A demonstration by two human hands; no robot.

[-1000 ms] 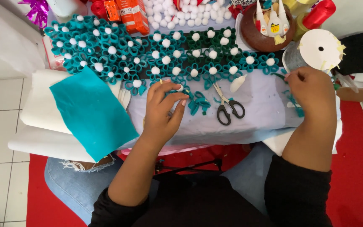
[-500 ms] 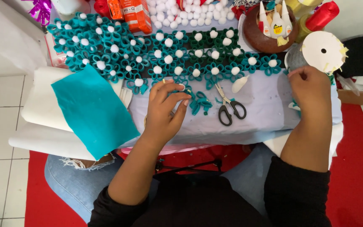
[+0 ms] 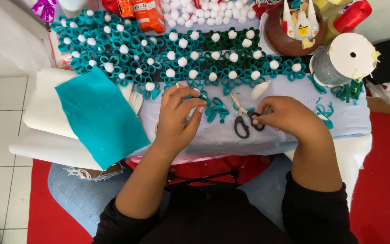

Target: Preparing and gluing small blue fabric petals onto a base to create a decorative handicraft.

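Scissors, black-handled with steel blades, lay on the pale cloth tabletop near its front edge; right hand had its fingertips touching the handle loops, grip loosely curled, nothing lifted. Left hand pinched a small teal felt piece. Felt flowers with white pompom centres crowded the far side; a flat teal felt sheet overhung the left edge.
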